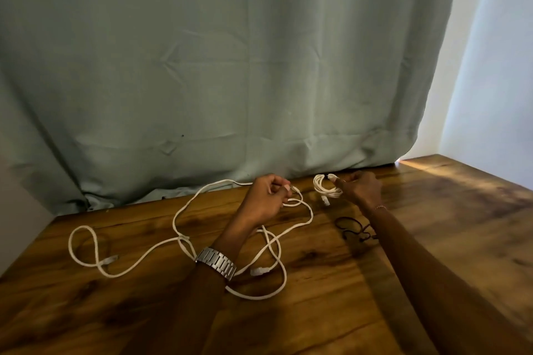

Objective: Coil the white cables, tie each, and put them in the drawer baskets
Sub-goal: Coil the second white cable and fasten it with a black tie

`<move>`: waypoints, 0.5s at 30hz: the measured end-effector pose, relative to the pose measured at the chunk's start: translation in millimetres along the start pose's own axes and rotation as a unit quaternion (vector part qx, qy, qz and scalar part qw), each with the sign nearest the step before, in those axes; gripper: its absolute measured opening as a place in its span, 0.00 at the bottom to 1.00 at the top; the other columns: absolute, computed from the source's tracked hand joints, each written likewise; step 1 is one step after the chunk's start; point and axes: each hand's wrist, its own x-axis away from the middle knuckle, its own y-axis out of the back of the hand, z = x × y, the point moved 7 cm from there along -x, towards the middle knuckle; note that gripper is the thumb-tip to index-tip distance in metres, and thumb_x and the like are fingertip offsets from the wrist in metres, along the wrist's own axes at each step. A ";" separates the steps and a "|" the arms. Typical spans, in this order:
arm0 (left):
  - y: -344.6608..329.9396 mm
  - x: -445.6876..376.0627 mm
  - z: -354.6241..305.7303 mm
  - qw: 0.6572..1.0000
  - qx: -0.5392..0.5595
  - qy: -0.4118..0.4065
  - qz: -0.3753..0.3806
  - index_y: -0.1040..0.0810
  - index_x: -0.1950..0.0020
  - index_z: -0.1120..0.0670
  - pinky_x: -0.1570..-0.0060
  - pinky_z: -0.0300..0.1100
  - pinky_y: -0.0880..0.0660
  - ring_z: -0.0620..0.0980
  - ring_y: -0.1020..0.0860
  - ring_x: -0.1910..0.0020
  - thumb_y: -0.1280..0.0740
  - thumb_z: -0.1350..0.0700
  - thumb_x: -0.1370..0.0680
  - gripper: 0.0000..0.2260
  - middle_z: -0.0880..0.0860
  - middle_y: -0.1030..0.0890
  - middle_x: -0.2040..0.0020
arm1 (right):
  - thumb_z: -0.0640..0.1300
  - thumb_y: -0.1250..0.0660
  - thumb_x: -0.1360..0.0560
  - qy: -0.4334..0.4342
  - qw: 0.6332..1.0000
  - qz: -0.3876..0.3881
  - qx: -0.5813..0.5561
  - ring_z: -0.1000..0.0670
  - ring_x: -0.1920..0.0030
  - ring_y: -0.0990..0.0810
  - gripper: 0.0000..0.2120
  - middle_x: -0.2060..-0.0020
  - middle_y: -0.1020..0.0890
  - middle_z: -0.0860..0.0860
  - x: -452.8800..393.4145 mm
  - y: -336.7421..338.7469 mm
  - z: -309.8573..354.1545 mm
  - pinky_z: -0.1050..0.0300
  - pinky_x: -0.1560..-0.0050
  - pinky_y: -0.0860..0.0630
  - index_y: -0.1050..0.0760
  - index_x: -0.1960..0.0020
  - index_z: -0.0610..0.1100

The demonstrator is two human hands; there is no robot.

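**One cable coiled, the other still all over the table**

A small coiled white cable (325, 186) is held up by the right hand (360, 189) near the far edge of the wooden table (432, 239), fingers curled round the bundle, with a plug end dangling below it. One end of the loose white cable (184, 219) is pinched by the left hand (266, 199), fingers curled in on it, just beside the coil but not touching it. The rest of that loose cable is sprawled in big messy loops across the table, running under the left forearm, and two connector ends can be seen lying flat on the wood. A metal watch (216, 262) is worn on the left wrist, and a thin bracelet (380, 207) on the right. A thin dark cord (353, 229) is lying on the table by the right forearm, kinda hard to make out. A grey-green curtain (230, 66) is hung behind the table.
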 end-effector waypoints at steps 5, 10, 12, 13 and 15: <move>-0.8 -3.6 6.8 1.000 -0.017 0.009 0.007 0.21 0.42 0.57 0.55 0.38 0.21 0.47 0.19 0.57 0.36 0.61 0.17 0.07 0.52 0.16 0.55 | 0.56 0.21 0.30 -0.031 0.995 0.030 0.092 0.42 0.58 0.18 0.20 0.67 0.18 0.44 -22.4 -21.2 -21.2 0.58 0.67 0.33 0.18 0.63 0.38; 3.6 -7.4 13.4 1.000 -0.018 0.019 0.009 0.21 0.40 0.56 0.53 0.40 0.20 0.49 0.18 0.53 0.37 0.60 0.17 0.08 0.53 0.16 0.52 | 0.59 0.24 0.29 -0.059 0.981 0.028 0.180 0.43 0.60 0.21 0.23 0.61 0.19 0.42 -27.8 -33.1 -39.5 0.59 0.67 0.29 0.21 0.61 0.38; 7.2 -8.0 14.8 1.000 -0.012 0.021 0.006 0.21 0.40 0.57 0.53 0.39 0.20 0.48 0.18 0.53 0.37 0.61 0.17 0.08 0.53 0.16 0.53 | 0.60 0.27 0.27 -0.061 0.974 0.031 0.216 0.41 0.55 0.19 0.22 0.56 0.18 0.42 -24.2 -34.3 -38.9 0.53 0.56 0.23 0.19 0.55 0.39; 9.7 -8.0 15.5 1.000 -0.008 0.022 0.003 0.21 0.40 0.57 0.53 0.38 0.20 0.48 0.18 0.53 0.38 0.61 0.17 0.08 0.53 0.16 0.53 | 0.61 0.29 0.26 -0.052 0.969 0.027 0.239 0.40 0.52 0.18 0.23 0.53 0.17 0.42 -20.7 -33.5 -34.0 0.51 0.52 0.22 0.19 0.52 0.40; 15.7 -8.5 17.6 1.000 0.003 0.025 -0.004 0.21 0.41 0.57 0.52 0.39 0.20 0.49 0.18 0.52 0.38 0.61 0.17 0.08 0.54 0.16 0.52 | 0.62 0.32 0.23 -0.005 0.962 0.006 0.273 0.38 0.48 0.19 0.23 0.50 0.17 0.41 -12.6 -31.7 -17.3 0.48 0.50 0.23 0.21 0.50 0.40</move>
